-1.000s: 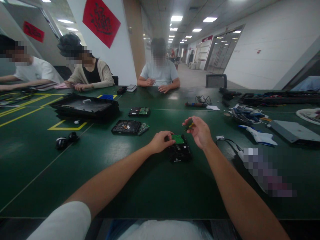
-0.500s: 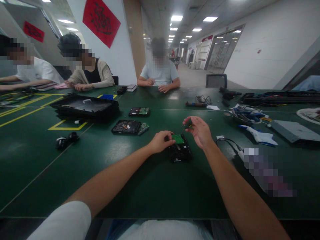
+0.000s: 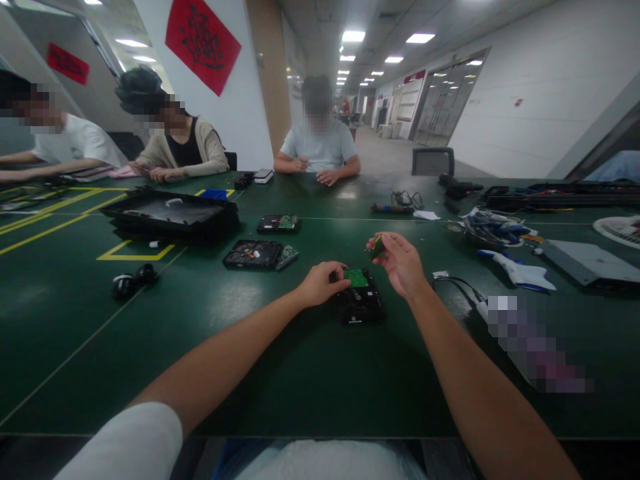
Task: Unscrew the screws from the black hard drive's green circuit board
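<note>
In front of me a black hard drive (image 3: 361,305) lies on the green table, its green circuit board (image 3: 356,278) facing up. My left hand (image 3: 324,283) grips the drive's far left edge, thumb over the board and fingers curled behind. Just above the drive's far right corner, my right hand (image 3: 400,263) pinches a small screwdriver (image 3: 376,247) with a dark handle marked in yellow-green. Its tip is too small to make out, so I cannot tell whether it touches the drive.
To the left are an opened drive (image 3: 253,254) with a loose circuit board (image 3: 287,257), another drive (image 3: 279,223) and black trays (image 3: 173,217). A power strip (image 3: 500,333), glove (image 3: 520,272) and grey metal box (image 3: 593,261) are at right. Several people sit across the table.
The screwdriver has turned a little in my right fingers, showing more yellow-green on its handle. My left hand and the hard drive stay nearly still.
</note>
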`<action>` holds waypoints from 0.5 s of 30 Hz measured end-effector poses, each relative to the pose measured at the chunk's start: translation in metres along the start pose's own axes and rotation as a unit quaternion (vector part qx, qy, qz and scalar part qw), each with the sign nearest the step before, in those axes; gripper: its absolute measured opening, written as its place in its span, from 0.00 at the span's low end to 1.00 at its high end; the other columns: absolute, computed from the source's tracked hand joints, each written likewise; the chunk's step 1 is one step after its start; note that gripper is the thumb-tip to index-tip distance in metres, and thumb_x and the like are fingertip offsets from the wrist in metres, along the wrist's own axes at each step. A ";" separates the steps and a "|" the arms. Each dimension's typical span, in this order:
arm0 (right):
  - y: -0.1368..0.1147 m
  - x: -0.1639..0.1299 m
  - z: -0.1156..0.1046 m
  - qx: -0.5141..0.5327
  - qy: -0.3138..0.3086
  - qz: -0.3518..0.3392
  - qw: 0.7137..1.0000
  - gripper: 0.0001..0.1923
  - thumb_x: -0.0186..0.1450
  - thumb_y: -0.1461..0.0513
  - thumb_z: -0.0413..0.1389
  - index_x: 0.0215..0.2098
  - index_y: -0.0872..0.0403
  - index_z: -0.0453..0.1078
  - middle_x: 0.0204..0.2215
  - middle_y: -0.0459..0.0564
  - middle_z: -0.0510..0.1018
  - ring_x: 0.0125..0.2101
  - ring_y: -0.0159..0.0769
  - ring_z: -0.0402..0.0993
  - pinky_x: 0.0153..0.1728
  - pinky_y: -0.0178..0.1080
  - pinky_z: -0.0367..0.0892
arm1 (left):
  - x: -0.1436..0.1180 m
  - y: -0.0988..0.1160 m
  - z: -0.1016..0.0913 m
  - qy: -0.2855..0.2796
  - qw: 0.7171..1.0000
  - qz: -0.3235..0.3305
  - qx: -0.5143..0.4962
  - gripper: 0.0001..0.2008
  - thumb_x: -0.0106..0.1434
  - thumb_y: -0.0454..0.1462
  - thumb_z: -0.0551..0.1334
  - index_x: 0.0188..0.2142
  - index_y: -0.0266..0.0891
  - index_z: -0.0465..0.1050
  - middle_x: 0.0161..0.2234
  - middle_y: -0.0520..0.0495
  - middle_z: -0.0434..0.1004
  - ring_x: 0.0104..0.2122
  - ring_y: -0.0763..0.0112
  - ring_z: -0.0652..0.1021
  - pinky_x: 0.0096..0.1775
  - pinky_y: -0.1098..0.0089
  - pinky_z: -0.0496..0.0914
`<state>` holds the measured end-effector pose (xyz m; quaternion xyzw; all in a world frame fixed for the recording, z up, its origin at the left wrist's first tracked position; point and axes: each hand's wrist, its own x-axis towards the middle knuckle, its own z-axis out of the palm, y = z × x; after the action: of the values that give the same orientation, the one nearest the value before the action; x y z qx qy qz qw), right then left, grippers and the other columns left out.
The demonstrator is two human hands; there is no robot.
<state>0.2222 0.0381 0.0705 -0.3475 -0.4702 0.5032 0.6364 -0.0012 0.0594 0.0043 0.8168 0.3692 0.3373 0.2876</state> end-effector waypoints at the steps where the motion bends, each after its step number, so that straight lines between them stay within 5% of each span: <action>1: 0.000 0.000 0.000 0.007 -0.001 0.007 1.000 0.16 0.62 0.48 0.65 0.41 0.48 0.77 0.39 0.48 0.83 0.40 0.37 0.80 0.28 0.33 0.72 | 0.000 0.000 0.000 0.001 1.000 0.000 0.001 0.10 0.62 0.41 0.69 0.31 0.42 0.71 0.51 0.44 0.81 0.56 0.56 0.78 0.57 0.55 0.70; 15: 0.001 0.001 0.000 0.010 0.007 -0.009 1.000 0.14 0.61 0.50 0.68 0.38 0.48 0.75 0.38 0.46 0.82 0.39 0.35 0.79 0.29 0.33 0.72 | 0.000 0.002 -0.001 -0.001 1.000 -0.002 0.011 0.10 0.63 0.41 0.69 0.31 0.42 0.70 0.51 0.44 0.81 0.55 0.57 0.78 0.56 0.56 0.70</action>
<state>0.2218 0.0390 0.0695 -0.3409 -0.4634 0.4997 0.6476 -0.0006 0.0585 0.0063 0.8195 0.3744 0.3320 0.2794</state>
